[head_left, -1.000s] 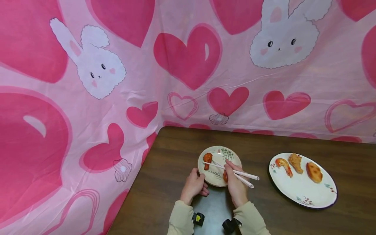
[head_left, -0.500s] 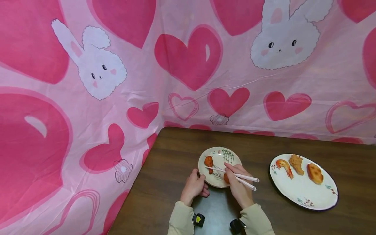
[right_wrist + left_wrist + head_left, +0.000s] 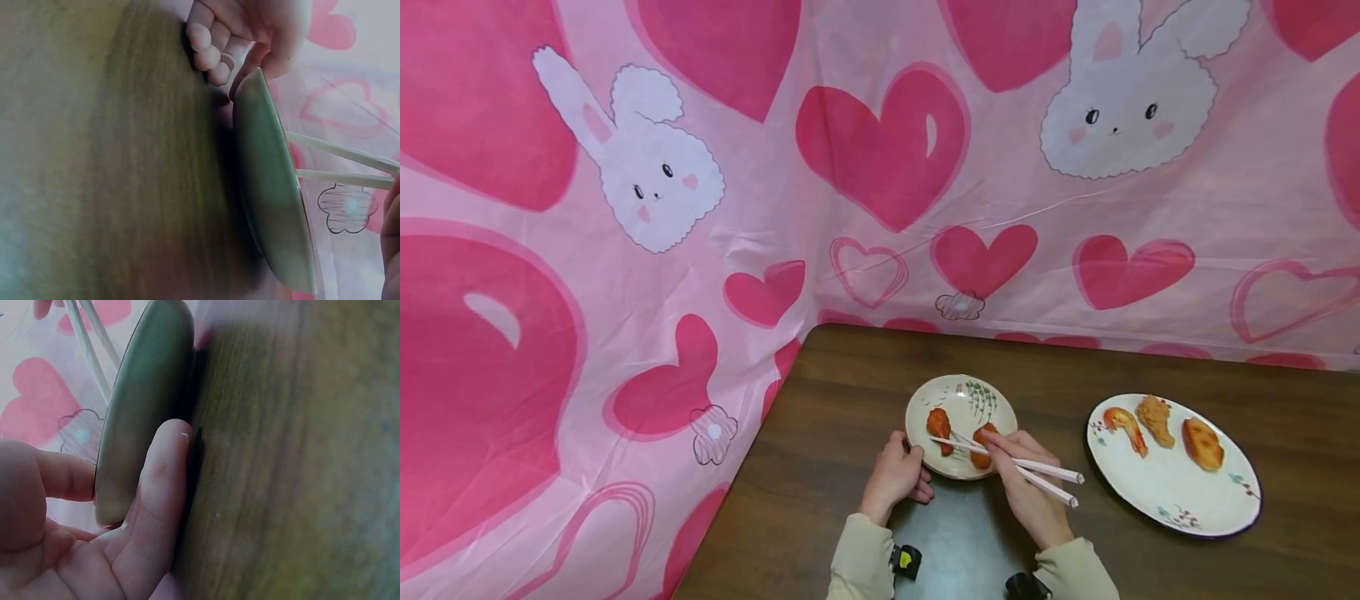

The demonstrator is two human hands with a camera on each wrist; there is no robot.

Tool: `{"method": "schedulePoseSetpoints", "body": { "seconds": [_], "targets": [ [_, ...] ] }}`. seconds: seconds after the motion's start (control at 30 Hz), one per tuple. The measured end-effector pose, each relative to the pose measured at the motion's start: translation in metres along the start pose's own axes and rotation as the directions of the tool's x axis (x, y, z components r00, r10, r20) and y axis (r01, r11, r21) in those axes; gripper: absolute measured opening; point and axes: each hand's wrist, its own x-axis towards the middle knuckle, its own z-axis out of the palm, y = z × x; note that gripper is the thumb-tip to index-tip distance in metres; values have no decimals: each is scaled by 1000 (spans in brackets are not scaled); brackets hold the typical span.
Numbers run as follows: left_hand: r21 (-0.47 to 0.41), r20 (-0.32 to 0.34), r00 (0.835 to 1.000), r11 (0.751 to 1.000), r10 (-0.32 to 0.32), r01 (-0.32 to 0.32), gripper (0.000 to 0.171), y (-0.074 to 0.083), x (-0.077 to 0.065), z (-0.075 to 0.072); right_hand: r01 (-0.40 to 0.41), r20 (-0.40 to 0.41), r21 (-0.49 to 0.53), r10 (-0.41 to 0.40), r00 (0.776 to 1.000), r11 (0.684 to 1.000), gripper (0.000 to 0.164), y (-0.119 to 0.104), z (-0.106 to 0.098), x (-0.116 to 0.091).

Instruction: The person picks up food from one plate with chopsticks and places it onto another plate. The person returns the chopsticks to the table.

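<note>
In the head view my left hand point(image 3: 895, 473) grips the near left rim of a small round plate point(image 3: 953, 392), thumb at the rim. The left wrist view shows a finger along the plate's outer side point(image 3: 147, 394). My right hand point(image 3: 1030, 492) holds a pair of white chopsticks point(image 3: 1048, 468). Their tips are at a reddish-brown drumstick-shaped chicken piece point(image 3: 938, 422) on the plate's left half; whether they pinch it I cannot tell. A second reddish-brown piece point(image 3: 982, 458) lies on the right half, partly behind the right fingers and chopsticks.
A white oval plate point(image 3: 1180, 492) stands to the right on the brown table point(image 3: 850, 392). It bears a shrimp point(image 3: 1126, 429), a fried chicken piece point(image 3: 1156, 419) and a golden-brown oval piece point(image 3: 1202, 443). A pink heart-patterned cloth point(image 3: 880, 275) hangs behind the table.
My right hand and the chopsticks have moved right and nearer me. The left chicken piece has shifted the same way on the plate, and the other piece shows more. My left hand stays put.
</note>
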Motion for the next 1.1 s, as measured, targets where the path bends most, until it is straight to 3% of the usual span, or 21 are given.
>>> {"method": "schedulePoseSetpoints", "body": {
  "seconds": [0.33, 0.67, 1.1],
  "targets": [
    [-4, -1, 1000, 1000, -2, 2, 26, -1, -1, -1, -20, 6, 74, 20, 1000, 997, 17, -26, -5, -8],
    [12, -5, 1000, 1000, 1, -1, 30, 1, -1, 0, -93, 14, 135, 92, 996, 987, 19, -21, -7, -9],
    [18, -2, 1000, 1000, 4, -4, 29, 0, -1, 0, -91, -1, 104, 92, 996, 990, 20, -23, -8, -11]
  ]
}}
